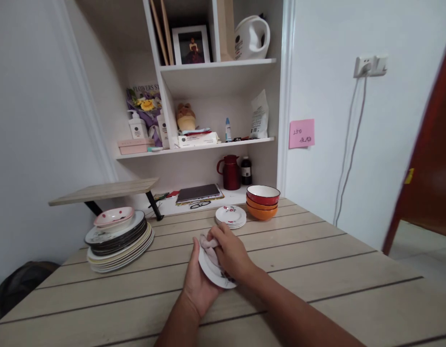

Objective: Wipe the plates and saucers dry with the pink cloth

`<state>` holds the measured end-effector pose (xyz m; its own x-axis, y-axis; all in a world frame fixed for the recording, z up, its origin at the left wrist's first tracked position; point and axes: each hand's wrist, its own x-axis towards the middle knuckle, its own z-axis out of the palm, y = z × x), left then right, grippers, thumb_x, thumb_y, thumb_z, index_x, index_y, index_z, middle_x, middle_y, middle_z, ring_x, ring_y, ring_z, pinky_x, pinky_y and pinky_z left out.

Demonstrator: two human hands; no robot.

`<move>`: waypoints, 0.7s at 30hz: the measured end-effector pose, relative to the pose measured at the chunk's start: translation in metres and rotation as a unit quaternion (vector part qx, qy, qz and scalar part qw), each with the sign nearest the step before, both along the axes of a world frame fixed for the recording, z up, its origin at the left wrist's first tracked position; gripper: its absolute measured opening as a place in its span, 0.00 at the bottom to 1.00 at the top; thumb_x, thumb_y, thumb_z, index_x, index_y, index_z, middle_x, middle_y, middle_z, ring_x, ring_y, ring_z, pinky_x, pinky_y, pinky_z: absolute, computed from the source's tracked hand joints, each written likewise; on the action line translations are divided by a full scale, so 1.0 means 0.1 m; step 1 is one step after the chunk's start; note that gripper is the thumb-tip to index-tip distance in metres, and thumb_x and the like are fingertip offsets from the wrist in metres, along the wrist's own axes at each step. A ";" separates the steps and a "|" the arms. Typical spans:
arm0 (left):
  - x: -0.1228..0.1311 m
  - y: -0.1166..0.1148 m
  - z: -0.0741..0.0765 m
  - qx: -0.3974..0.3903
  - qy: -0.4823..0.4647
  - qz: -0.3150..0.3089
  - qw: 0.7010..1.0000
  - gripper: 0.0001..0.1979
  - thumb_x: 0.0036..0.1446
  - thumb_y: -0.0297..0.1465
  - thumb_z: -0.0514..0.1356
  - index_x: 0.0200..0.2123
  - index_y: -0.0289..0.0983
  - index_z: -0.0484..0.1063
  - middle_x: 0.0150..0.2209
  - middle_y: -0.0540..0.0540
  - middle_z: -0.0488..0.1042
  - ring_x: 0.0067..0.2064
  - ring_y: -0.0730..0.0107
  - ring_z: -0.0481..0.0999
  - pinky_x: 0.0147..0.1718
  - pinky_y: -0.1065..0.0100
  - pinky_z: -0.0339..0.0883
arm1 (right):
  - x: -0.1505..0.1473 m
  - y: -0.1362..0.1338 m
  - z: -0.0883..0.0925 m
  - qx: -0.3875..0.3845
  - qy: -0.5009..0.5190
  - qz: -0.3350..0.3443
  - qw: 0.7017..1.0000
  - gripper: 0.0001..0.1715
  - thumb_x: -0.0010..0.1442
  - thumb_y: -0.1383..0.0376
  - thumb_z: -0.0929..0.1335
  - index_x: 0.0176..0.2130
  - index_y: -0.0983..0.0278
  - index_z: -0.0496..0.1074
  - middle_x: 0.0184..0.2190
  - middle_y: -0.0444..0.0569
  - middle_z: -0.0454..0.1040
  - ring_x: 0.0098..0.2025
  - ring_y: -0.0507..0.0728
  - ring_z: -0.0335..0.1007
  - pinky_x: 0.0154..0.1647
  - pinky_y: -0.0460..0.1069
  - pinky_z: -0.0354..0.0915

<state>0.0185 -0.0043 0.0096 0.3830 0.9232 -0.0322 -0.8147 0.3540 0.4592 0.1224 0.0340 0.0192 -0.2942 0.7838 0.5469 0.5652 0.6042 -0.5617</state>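
Note:
A small white plate (207, 266) is tilted above the table, its underside and left edge resting in my left hand (197, 284). The thumb of that hand lies along the rim. My right hand (232, 250) is closed on a pale cloth (209, 246), which it presses onto the plate's upper face. Part of a dark pattern shows on the plate below my right wrist; the rest is covered by cloth and fingers. Just beyond my hands sits a stack of small white plates (230, 215) with red flowers.
Red and orange bowls (262, 205) are stacked at the back right of the slatted table (317, 270). A tall pile of plates (120, 246), topped by a pink-rimmed bowl (113, 218), stands left, beside a small raised shelf (103, 190). Behind are a laptop (197, 193), glasses (200, 205) and a red jug (230, 172).

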 end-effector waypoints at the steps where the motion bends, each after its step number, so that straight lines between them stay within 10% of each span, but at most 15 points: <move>1: -0.02 0.01 -0.01 0.002 0.002 0.007 1.000 0.21 0.59 0.47 0.55 0.46 0.39 0.74 0.45 0.42 0.79 0.49 0.54 0.76 0.49 0.54 0.65 | 0.01 0.01 0.00 -0.008 -0.005 0.007 1.000 0.15 0.54 0.75 0.62 0.40 0.59 0.68 0.41 0.45 0.65 0.39 0.53 0.64 0.39 0.47 0.58; 10: -0.38 0.15 -0.11 0.014 0.005 0.116 0.993 0.22 0.59 0.48 0.54 0.42 0.37 0.75 0.40 0.41 0.79 0.38 0.59 0.79 0.38 0.57 0.71 | 0.13 -0.02 0.09 -0.072 -0.030 0.290 0.954 0.22 0.65 0.61 0.60 0.58 0.59 0.66 0.53 0.53 0.62 0.58 0.58 0.56 0.59 0.53 0.55; 21: -0.17 0.10 -0.07 0.018 0.024 0.043 0.999 0.19 0.59 0.45 0.56 0.46 0.39 0.75 0.40 0.43 0.80 0.40 0.59 0.79 0.46 0.53 0.68 | 0.01 0.03 0.02 -0.097 0.065 0.195 0.974 0.25 0.52 0.73 0.68 0.49 0.55 0.73 0.44 0.47 0.60 0.47 0.54 0.64 0.51 0.48 0.62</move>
